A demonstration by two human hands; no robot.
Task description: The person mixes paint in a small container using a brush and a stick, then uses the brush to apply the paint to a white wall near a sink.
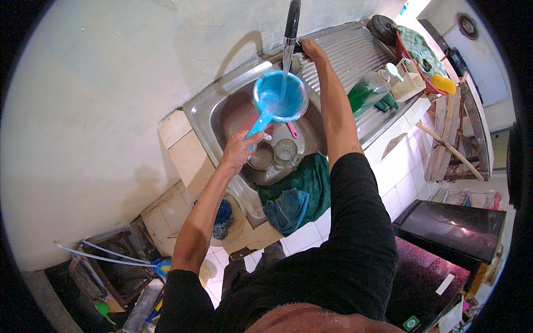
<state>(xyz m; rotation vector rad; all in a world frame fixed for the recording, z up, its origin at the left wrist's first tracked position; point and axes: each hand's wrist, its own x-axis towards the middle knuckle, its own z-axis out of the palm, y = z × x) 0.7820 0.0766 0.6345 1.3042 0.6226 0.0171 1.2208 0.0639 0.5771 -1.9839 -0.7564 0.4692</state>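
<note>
My left hand (237, 151) is wrapped round the handle of a blue water dipper (264, 119), held over the sink (199, 114). Water runs from the black-and-silver faucet (292, 22) into the dipper, where it foams a little. At the far edge of the sink, my right hand (314, 51) has its fingers closed round a black tap handle (298, 48), partly hidden by the hand. Beneath the dipper, a metal cup (261, 157) and a clear glass (286, 151) stand in the basin beside a pink-handled utensil (292, 130).
Green cloths (313, 177) hang over the sink's near edge. On the ribbed drainboard (347, 50) at right stand a bottle of green liquid (363, 95), a cream basket (408, 79) and a red basket (401, 49). A bowl with a blue scrubber (222, 215) sits at left.
</note>
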